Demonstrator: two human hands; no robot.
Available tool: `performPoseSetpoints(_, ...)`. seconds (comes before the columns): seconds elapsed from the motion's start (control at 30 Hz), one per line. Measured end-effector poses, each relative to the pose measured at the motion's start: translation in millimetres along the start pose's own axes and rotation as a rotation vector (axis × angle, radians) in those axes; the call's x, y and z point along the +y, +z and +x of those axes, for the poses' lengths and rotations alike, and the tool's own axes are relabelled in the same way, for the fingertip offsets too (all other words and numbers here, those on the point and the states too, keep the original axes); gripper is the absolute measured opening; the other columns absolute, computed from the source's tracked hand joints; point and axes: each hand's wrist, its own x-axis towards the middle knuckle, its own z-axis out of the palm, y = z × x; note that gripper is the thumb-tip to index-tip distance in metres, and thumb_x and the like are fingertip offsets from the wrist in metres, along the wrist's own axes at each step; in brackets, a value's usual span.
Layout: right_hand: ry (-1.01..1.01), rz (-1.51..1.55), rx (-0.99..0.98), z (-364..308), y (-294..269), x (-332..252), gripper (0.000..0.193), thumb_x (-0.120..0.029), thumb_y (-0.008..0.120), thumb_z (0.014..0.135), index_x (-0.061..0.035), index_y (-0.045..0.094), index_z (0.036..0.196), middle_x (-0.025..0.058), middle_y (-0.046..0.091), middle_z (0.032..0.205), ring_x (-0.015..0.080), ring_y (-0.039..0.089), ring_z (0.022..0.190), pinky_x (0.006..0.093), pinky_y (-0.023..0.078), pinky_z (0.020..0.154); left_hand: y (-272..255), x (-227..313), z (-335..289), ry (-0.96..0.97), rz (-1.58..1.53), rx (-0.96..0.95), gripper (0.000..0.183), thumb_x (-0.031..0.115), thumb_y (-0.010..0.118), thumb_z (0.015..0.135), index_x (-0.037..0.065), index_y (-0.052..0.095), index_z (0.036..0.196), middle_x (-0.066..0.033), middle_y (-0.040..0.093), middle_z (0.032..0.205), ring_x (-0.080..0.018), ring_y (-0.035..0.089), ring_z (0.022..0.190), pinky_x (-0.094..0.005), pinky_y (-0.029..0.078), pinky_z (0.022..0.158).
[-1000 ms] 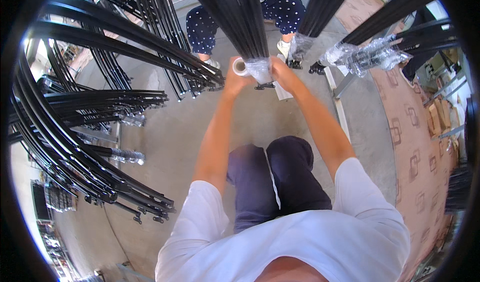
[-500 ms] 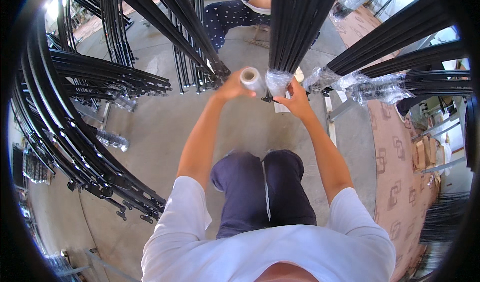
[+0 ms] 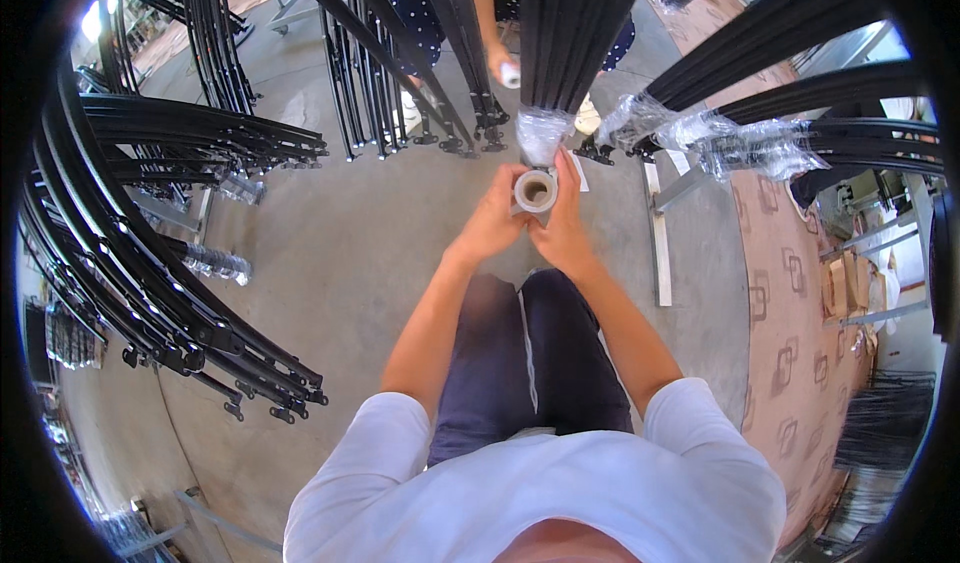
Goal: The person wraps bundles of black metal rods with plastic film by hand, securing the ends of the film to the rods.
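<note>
A roll of clear stretch film (image 3: 535, 194) stands end-up between my hands, its hollow core facing up. My left hand (image 3: 492, 215) closes on its left side, and my right hand (image 3: 566, 225) grips the right side with fingers stretched upward. Just beyond the roll hangs a bundle of black metal tubes (image 3: 575, 38). Its lower end carries a band of clear film wrapping (image 3: 543, 133), close to my right fingertips. Whether film still joins roll and bundle, I cannot tell.
Across from me, a co-worker's hand (image 3: 497, 58) holds a small white roll (image 3: 511, 75). Unwrapped black tubes (image 3: 455, 53) hang left of the bundle; film-wrapped tube bundles (image 3: 770, 163) lie to the right. Long curved black tubes (image 3: 150, 283) reach in at the left. Patterned pink flooring (image 3: 790, 333) borders the grey floor.
The film roll has come from the bundle's left side to in front of it, nearer me. My right hand has left the wrapping and joined my left on the roll. The co-worker's hand has appeared.
</note>
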Motion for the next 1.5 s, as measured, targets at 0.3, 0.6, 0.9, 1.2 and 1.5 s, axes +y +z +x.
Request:
performPoseSetpoints(0.3,0.124,0.071,0.126,-20.5,3.0,-25.4,0.059,-0.001,0.069,0.061,0.0009,0.041,0.113,0.0182,0.048,0.119,0.0198,0.051,0.105,0.0296,0.041,0.086,-21.8,-30.3,28.7,-0.056,-0.134,0.071,0.047,-0.007,0.052,0.062,0.003,0.042,0.107,-0.0109,0.05,0.098,-0.0232,0.05,0.098,-0.0325,0.04,0.086)
performPoseSetpoints(0.6,0.057,-0.012,0.129,-8.5,-53.3,-30.0,0.056,-0.005,0.069,0.053,-0.0031,0.043,0.102,0.0085,0.049,0.098,0.0191,0.051,0.088,0.0295,0.04,0.08,-21.4,0.3,49.9,-0.224,-0.254,-0.509,0.064,-0.008,0.065,0.06,0.005,0.044,0.119,-0.0039,0.051,0.115,-0.017,0.047,0.107,-0.0311,0.038,0.091)
performPoseSetpoints(0.9,0.347,0.516,-0.246,61.0,-65.3,4.2,0.064,0.004,0.068,0.054,-0.0016,0.046,0.113,0.0035,0.053,0.105,0.0133,0.049,0.099,0.0272,0.038,0.086,-23.1,1.3,18.7,-0.242,-0.91,-0.417,0.052,0.012,0.056,0.07,0.004,0.044,0.12,-0.0084,0.051,0.114,-0.018,0.045,0.108,-0.0324,0.036,0.092)
performPoseSetpoints(1.2,0.108,0.352,-0.143,60.7,-36.9,18.3,0.062,0.0,0.07,0.055,-0.0102,0.05,0.112,0.0031,0.052,0.099,0.016,0.048,0.098,0.0287,0.034,0.089,-24.1,10.2,25.0,-0.359,-0.599,-0.23,0.054,0.033,0.056,0.082,0.005,0.038,0.125,-0.0063,0.045,0.123,-0.0189,0.045,0.111,-0.0363,0.034,0.096)
performPoseSetpoints(1.5,0.44,0.721,0.006,27.9,-24.0,5.8,0.05,0.0,0.066,0.068,-0.0015,0.043,0.112,0.0005,0.047,0.076,0.0102,0.048,0.07,0.0251,0.043,0.066,-47.6,-26.8,75.8,-0.286,-0.536,-0.608,0.05,0.023,0.062,0.079,0.004,0.042,0.121,-0.0031,0.051,0.111,-0.0107,0.048,0.1,-0.0278,0.039,0.087)
